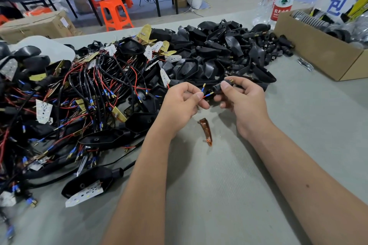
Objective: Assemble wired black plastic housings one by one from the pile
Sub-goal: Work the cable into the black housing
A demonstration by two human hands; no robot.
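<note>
A messy pile of wires (79, 93) and shiny black shells covers the gray worktop (219, 185). The left hand (179, 101) pinches thin red wires (205, 96). The right hand (243, 99) grips a round black plastic housing (218, 88). A cardboard box (318, 45) sits far right.

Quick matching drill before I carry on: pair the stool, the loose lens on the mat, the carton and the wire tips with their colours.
Things:
1. stool
2. lens
3. carton
4. wire tips, pinched by the left hand

Colours:
A. blue sleeves with brass ends
B. brown cardboard
C. bright orange
D. amber, see-through

Pairs: 1-C, 2-D, 3-B, 4-A. The right hand holds a black housing.
</note>
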